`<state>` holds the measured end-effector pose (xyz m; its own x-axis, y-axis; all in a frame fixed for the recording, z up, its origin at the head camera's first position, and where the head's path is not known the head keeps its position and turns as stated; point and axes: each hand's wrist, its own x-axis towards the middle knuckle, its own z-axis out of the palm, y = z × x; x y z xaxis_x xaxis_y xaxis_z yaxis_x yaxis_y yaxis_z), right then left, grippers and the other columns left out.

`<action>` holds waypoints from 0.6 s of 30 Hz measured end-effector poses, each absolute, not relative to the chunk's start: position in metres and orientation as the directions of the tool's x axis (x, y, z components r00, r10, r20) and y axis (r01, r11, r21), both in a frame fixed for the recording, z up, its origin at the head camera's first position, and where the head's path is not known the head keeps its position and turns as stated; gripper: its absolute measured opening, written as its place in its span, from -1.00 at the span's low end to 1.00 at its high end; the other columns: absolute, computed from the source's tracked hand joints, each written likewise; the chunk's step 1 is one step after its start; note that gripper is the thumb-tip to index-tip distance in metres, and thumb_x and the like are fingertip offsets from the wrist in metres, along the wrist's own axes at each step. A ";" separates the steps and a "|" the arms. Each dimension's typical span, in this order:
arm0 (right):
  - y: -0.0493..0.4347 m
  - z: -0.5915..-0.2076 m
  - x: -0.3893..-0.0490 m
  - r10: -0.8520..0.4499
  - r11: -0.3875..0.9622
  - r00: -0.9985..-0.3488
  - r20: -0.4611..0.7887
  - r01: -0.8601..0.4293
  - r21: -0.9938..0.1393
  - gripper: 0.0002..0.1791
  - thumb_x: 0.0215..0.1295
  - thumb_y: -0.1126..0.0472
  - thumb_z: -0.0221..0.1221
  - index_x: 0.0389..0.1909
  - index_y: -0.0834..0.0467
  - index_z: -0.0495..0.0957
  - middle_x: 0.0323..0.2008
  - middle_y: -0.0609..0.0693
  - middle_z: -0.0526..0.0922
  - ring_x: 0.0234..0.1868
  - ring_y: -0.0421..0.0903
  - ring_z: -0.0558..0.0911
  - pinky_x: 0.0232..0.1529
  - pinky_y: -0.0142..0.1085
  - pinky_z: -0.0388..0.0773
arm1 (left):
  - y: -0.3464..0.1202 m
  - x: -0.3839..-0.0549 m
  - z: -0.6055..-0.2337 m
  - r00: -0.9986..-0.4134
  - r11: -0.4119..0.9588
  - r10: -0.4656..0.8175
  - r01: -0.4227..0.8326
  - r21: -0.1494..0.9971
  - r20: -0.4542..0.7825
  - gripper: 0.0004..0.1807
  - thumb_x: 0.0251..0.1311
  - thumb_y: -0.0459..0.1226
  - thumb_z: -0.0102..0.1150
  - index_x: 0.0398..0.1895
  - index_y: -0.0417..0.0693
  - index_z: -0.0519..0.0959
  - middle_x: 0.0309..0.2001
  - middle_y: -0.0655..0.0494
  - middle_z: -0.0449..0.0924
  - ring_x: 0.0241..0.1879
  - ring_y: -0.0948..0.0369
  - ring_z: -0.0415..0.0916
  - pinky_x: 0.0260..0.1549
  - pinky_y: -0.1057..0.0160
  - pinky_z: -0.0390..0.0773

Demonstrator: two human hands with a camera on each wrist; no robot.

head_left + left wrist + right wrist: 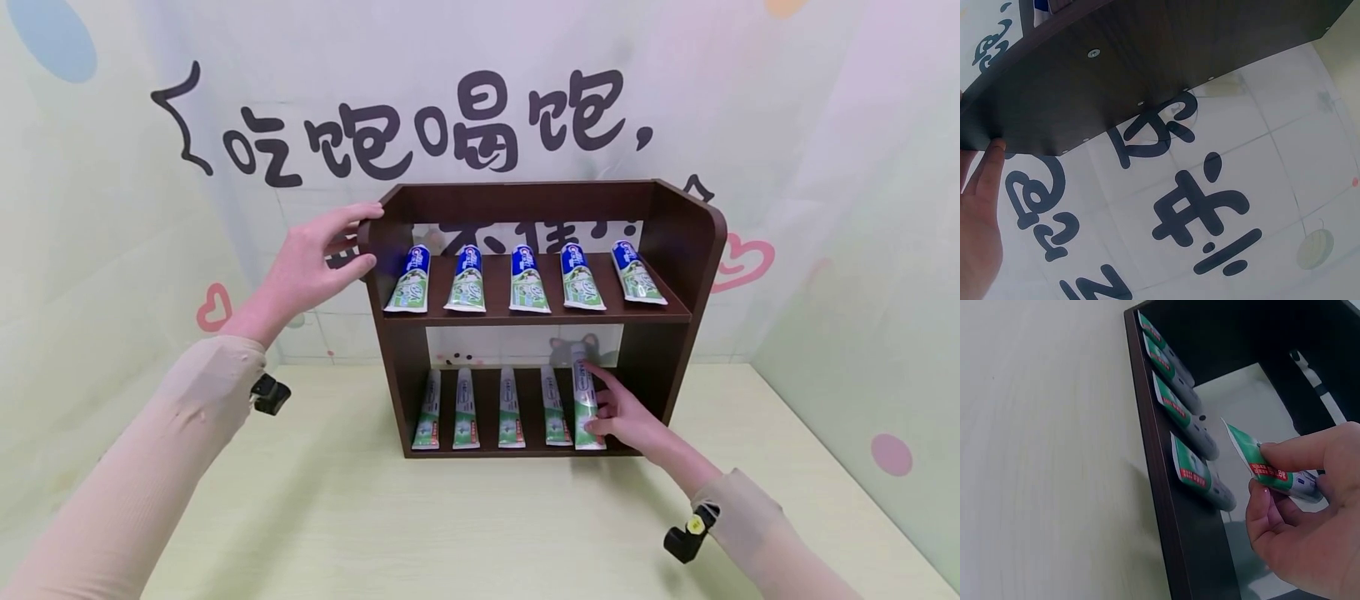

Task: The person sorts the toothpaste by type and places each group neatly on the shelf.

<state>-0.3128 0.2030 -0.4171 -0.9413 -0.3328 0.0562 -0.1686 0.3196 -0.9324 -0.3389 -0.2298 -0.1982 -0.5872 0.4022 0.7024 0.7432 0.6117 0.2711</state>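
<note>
My right hand (628,423) pinches a green and silver toothpaste tube (583,400) between thumb and fingers at the right end of the lower shelf. In the right wrist view the held tube (1266,465) is tilted, with its flat end apart from the shelf floor. Beside it stands a row of matching tubes (1191,465). At the dark brown two-tier rack (525,200), my left hand (303,262) touches the upper left side panel. The left wrist view shows fingers (991,175) against that panel's outer face (1147,50), with part of the hand out of frame.
Several blue and green toothpaste tubes (528,279) lean in a row on the upper shelf. The rack stands on a pale wooden table (465,533), near a printed wall sheet (480,50) with black characters. Another wall (862,350) borders the table on the right.
</note>
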 end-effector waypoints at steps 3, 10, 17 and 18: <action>0.205 -0.418 -0.317 -0.323 0.321 -0.945 0.056 -0.165 -0.933 0.07 0.16 0.48 0.23 0.58 -0.02 -0.15 0.08 0.39 0.43 -0.31 -0.07 0.53 -0.29 -0.32 0.67 | -0.230 -0.339 -0.198 -0.587 0.610 0.403 0.744 0.272 0.702 -0.39 0.19 -0.40 0.28 0.34 0.03 0.46 0.31 0.04 0.51 0.12 0.06 0.58 0.11 0.64 0.52; 0.210 -0.422 -0.328 -0.308 0.356 -0.950 0.045 -0.158 -0.921 0.07 0.16 0.49 0.22 0.57 -0.02 -0.16 0.15 0.41 0.38 -0.22 -0.03 0.53 -0.20 -0.34 0.65 | -0.230 -0.339 -0.198 -0.588 0.612 0.403 0.743 0.271 0.701 -0.40 0.19 -0.40 0.29 0.34 0.01 0.46 0.31 0.05 0.51 0.13 0.07 0.58 0.14 0.53 0.56; 0.214 -0.427 -0.335 -0.313 0.374 -0.949 0.033 -0.155 -0.914 0.10 0.14 0.50 0.23 0.58 0.01 -0.20 0.15 0.42 0.36 -0.20 -0.01 0.50 -0.22 -0.34 0.63 | -0.230 -0.339 -0.198 -0.584 0.608 0.403 0.746 0.271 0.705 -0.39 0.17 -0.42 0.29 0.33 -0.01 0.46 0.31 0.05 0.51 0.13 0.09 0.58 0.15 0.51 0.56; 0.214 -0.428 -0.335 -0.312 0.375 -0.950 0.033 -0.154 -0.914 0.11 0.13 0.50 0.23 0.58 0.02 -0.20 0.15 0.42 0.36 -0.20 -0.01 0.49 -0.23 -0.34 0.63 | -0.230 -0.339 -0.198 -0.583 0.608 0.403 0.747 0.270 0.705 -0.39 0.17 -0.42 0.29 0.33 -0.01 0.46 0.32 0.05 0.51 0.13 0.10 0.58 0.15 0.52 0.56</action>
<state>-0.3354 0.2140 -0.4275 -0.9496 -0.3119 0.0325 -0.1544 0.3746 -0.9143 -0.3392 -0.2304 -0.1978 -0.5831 0.4030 0.7053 0.7467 0.6078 0.2701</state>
